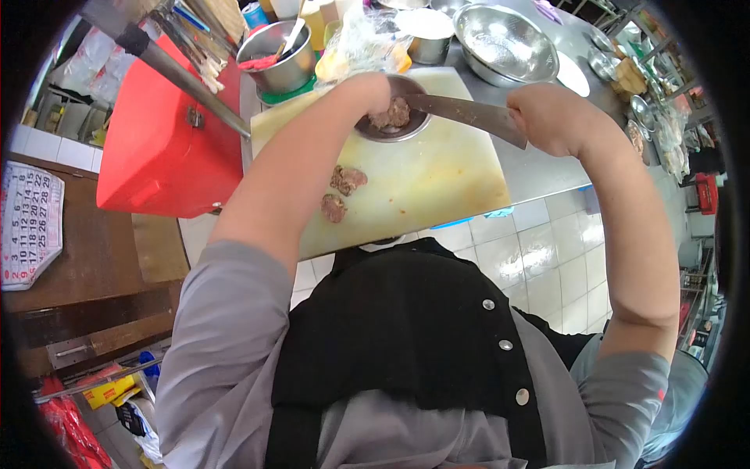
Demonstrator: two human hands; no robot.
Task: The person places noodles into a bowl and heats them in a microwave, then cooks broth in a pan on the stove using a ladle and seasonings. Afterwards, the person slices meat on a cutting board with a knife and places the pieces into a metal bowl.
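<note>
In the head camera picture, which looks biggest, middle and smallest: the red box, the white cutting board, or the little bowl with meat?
1. White cutting board and red box: too alike to rank.
2. Little bowl with meat: clearly smallest.

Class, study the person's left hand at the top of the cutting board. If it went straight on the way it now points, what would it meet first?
The left hand reaches away from the body. Straight on, it would probably meet the clear plastic bag first, though depth is uncertain.
</note>
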